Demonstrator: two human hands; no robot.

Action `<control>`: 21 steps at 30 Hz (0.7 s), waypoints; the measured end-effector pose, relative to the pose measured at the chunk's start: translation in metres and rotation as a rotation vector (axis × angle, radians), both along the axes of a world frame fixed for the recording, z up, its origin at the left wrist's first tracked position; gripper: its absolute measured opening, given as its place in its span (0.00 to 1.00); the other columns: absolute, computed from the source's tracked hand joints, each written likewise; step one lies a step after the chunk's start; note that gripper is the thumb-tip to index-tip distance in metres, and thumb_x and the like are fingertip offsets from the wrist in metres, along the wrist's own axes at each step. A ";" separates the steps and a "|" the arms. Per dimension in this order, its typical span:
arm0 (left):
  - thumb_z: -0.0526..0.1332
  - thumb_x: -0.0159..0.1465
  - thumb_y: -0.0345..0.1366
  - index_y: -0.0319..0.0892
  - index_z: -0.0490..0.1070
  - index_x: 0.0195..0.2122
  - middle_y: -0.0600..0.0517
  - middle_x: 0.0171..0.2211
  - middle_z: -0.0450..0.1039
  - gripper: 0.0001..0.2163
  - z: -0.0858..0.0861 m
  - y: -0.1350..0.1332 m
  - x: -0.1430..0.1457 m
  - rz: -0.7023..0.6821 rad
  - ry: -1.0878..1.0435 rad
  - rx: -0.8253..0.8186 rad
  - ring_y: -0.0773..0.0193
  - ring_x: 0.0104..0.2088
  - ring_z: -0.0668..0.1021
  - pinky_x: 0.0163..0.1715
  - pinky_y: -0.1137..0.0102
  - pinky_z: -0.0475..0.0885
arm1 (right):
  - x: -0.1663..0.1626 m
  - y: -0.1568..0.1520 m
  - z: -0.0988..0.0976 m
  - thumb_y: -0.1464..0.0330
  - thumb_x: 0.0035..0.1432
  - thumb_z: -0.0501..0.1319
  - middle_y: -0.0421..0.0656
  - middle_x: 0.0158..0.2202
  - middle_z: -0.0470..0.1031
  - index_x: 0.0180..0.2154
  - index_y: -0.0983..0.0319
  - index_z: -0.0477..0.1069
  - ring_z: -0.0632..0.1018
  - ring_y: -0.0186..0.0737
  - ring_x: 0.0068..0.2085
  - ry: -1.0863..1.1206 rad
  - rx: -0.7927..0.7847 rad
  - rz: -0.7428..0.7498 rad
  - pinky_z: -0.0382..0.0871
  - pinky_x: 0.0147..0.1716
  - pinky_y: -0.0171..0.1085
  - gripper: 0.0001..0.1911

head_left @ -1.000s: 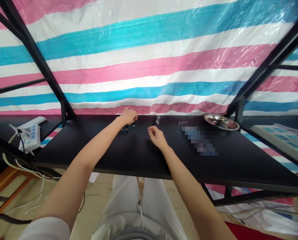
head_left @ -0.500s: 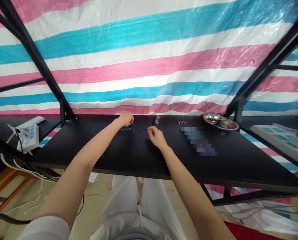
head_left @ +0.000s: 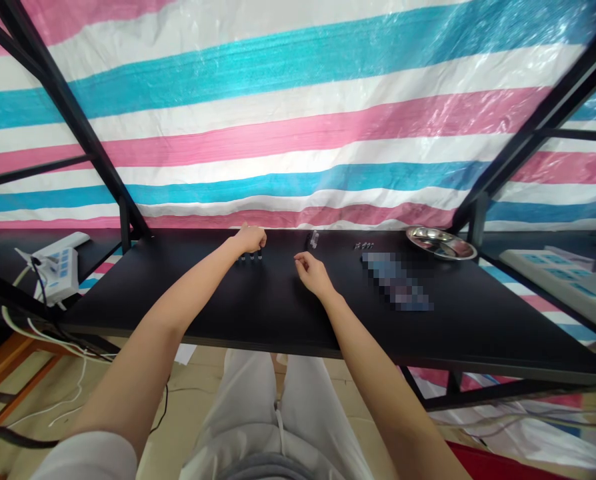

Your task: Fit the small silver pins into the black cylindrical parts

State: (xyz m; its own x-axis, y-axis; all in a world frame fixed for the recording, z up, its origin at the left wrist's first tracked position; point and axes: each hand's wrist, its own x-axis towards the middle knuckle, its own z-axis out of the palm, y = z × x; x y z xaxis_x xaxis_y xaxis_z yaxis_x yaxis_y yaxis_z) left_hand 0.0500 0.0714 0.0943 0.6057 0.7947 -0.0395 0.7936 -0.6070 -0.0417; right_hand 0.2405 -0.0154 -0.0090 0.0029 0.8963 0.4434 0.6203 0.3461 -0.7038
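Observation:
My left hand [head_left: 251, 239] reaches to the back of the black table [head_left: 203, 293], its fingers curled and closed. Just below it, a short row of small dark cylinders with light ends [head_left: 252, 257] lies partly hidden by the hand. I cannot make out what these fingers hold, if anything. My right hand [head_left: 313, 272] rests at the middle of the table, thumb and fingers drawn together; whatever may be between them is hidden. Behind it lie small clear pieces [head_left: 315, 239] beside a thin dark piece [head_left: 308, 240], apart from the hand.
Several tiny clear pieces [head_left: 365, 246] lie right of my right hand, with a pixelated flat object [head_left: 397, 281] nearer me. A shiny metal plate [head_left: 413, 233] stands at the back right. Black frame posts [head_left: 98, 153] flank the table; a white power strip [head_left: 61, 277] sits at left.

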 end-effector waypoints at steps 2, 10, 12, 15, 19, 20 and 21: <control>0.58 0.49 0.23 0.42 0.74 0.29 0.49 0.35 0.77 0.10 -0.001 0.000 -0.001 0.005 -0.019 -0.011 0.58 0.40 0.74 0.50 0.56 0.56 | 0.000 0.000 0.000 0.64 0.55 0.50 0.40 0.24 0.68 0.38 0.61 0.67 0.69 0.36 0.25 -0.002 -0.006 0.003 0.62 0.29 0.35 0.12; 0.61 0.48 0.25 0.42 0.75 0.31 0.50 0.31 0.76 0.10 0.001 -0.002 -0.002 0.014 -0.044 -0.036 0.58 0.39 0.75 0.46 0.63 0.60 | 0.002 0.000 0.000 0.65 0.55 0.50 0.39 0.24 0.68 0.38 0.61 0.67 0.69 0.36 0.25 0.005 -0.002 -0.016 0.62 0.30 0.35 0.12; 0.62 0.49 0.27 0.43 0.75 0.33 0.50 0.33 0.76 0.10 0.005 -0.004 -0.002 0.014 -0.012 -0.033 0.58 0.40 0.75 0.46 0.64 0.60 | 0.003 0.000 -0.001 0.65 0.54 0.50 0.39 0.24 0.68 0.38 0.62 0.67 0.69 0.35 0.25 0.004 -0.004 -0.023 0.62 0.30 0.35 0.12; 0.63 0.51 0.29 0.43 0.73 0.39 0.49 0.39 0.75 0.13 0.012 -0.011 0.001 -0.005 0.017 0.003 0.57 0.44 0.73 0.48 0.62 0.60 | 0.005 0.001 -0.003 0.65 0.55 0.50 0.39 0.24 0.69 0.38 0.62 0.68 0.70 0.36 0.26 -0.007 -0.012 -0.035 0.62 0.30 0.35 0.13; 0.56 0.58 0.32 0.42 0.71 0.42 0.47 0.45 0.72 0.12 0.017 -0.028 0.014 -0.141 -0.057 0.136 0.56 0.48 0.71 0.48 0.62 0.61 | 0.005 0.001 -0.002 0.66 0.55 0.49 0.42 0.28 0.71 0.41 0.62 0.68 0.71 0.37 0.29 -0.058 -0.041 -0.081 0.63 0.33 0.36 0.14; 0.54 0.59 0.31 0.41 0.71 0.43 0.46 0.45 0.71 0.12 0.015 -0.032 0.020 -0.188 -0.083 0.160 0.56 0.48 0.70 0.48 0.62 0.61 | 0.005 0.001 -0.001 0.67 0.55 0.49 0.43 0.30 0.72 0.42 0.62 0.67 0.72 0.39 0.32 -0.089 -0.047 -0.104 0.64 0.35 0.37 0.15; 0.53 0.60 0.31 0.40 0.70 0.45 0.46 0.45 0.71 0.13 0.012 -0.036 0.026 -0.232 -0.102 0.173 0.56 0.48 0.70 0.47 0.63 0.61 | 0.005 0.000 0.000 0.68 0.55 0.49 0.45 0.32 0.73 0.44 0.63 0.67 0.72 0.41 0.35 -0.128 -0.054 -0.136 0.64 0.37 0.39 0.16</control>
